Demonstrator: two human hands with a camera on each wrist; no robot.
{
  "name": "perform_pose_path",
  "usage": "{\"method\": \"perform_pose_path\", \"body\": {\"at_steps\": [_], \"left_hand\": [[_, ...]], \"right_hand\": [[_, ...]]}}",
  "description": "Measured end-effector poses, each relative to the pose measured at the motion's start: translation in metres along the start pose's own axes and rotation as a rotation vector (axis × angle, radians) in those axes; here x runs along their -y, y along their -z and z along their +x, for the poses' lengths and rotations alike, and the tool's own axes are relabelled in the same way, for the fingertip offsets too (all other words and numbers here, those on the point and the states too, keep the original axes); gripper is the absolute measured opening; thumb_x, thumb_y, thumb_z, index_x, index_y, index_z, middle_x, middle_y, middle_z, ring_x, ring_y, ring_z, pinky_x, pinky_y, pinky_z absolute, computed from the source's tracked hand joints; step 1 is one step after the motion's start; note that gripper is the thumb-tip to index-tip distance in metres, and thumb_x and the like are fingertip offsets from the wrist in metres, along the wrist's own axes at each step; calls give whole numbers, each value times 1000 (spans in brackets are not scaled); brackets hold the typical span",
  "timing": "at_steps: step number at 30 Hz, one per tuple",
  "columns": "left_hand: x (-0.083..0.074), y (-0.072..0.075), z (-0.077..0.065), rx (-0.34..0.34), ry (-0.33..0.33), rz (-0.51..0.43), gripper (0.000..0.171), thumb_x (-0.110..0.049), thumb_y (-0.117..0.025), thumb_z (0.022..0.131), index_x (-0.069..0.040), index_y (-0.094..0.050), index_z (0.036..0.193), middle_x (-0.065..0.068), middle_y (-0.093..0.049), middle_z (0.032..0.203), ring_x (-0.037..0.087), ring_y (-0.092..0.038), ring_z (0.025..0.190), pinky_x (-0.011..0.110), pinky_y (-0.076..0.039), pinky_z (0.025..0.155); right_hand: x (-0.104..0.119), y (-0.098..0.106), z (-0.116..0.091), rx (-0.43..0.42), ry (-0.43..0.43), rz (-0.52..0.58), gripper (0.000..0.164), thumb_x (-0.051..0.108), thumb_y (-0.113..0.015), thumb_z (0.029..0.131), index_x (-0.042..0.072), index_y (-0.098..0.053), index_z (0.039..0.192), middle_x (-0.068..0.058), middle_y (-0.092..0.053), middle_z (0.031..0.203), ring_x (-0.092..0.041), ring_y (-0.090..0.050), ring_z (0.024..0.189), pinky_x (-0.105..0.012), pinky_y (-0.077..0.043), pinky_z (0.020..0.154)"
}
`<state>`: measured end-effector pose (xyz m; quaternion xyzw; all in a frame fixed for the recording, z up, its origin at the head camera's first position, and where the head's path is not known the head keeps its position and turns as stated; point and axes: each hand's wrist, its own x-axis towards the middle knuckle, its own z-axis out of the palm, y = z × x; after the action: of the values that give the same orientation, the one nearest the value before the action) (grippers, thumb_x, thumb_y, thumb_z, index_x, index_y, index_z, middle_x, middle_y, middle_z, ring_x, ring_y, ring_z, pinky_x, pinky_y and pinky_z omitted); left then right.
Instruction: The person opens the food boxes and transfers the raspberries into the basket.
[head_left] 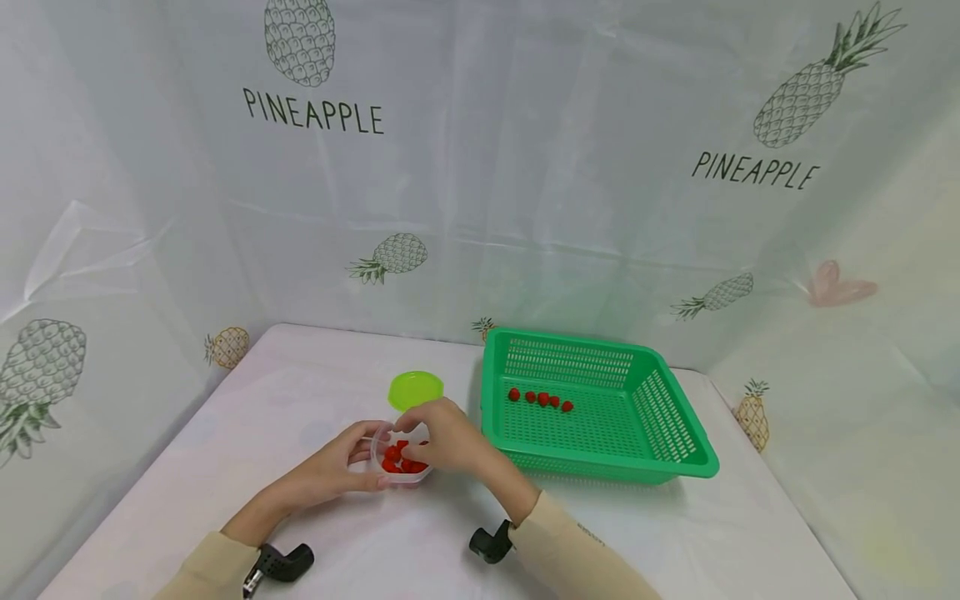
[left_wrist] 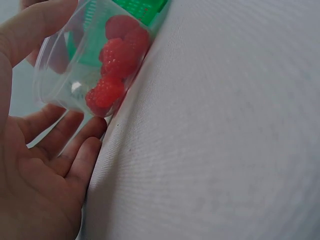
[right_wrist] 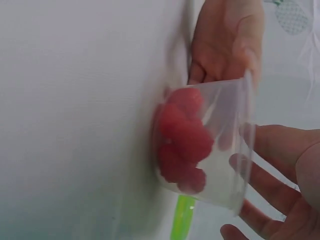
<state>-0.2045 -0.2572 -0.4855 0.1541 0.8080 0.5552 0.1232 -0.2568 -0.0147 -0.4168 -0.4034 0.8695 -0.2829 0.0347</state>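
A clear plastic tub (head_left: 406, 479) with several red raspberries (left_wrist: 120, 57) in its bottom stands on the table. My left hand (head_left: 327, 468) grips it from the left, thumb on the near side and fingers on the far side. Over its mouth is my right hand (head_left: 447, 437), its fingertips dipping just inside the rim. In the right wrist view those fingers (right_wrist: 270, 185) are spread and loosely bent, apart from the raspberries, with nothing seen between them.
To the right stands a green basket (head_left: 600, 462) with slotted walls; several red berries (head_left: 543, 399) lie in a row on its floor. A lime-green round lid (head_left: 415, 389) lies flat behind the tub. A white sheet with pineapple prints hangs behind the table.
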Motion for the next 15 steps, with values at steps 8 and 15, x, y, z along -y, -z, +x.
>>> {"method": "perform_pose_path", "body": {"at_steps": [8, 15], "left_hand": [[0, -1, 1, -2, -3, 10, 84, -28, -85, 92, -8, -37, 158, 18, -43, 161, 42, -46, 146, 36, -49, 113], [0, 1, 0, 8, -46, 0, 84, -25, -85, 92, -6, -37, 158, 21, -39, 164, 46, -43, 148, 48, -44, 117]], "right_hand": [[-7, -17, 2, -7, -72, -15, 23, 12, -83, 92, 14, -81, 115, 3, -79, 108, -17, -67, 107, -20, -53, 82], [-6, -24, 5, -12, -115, 22, 21, 14, -84, 92, 12, -81, 114, 1, -80, 103, -19, -71, 99, -19, -52, 76]]}}
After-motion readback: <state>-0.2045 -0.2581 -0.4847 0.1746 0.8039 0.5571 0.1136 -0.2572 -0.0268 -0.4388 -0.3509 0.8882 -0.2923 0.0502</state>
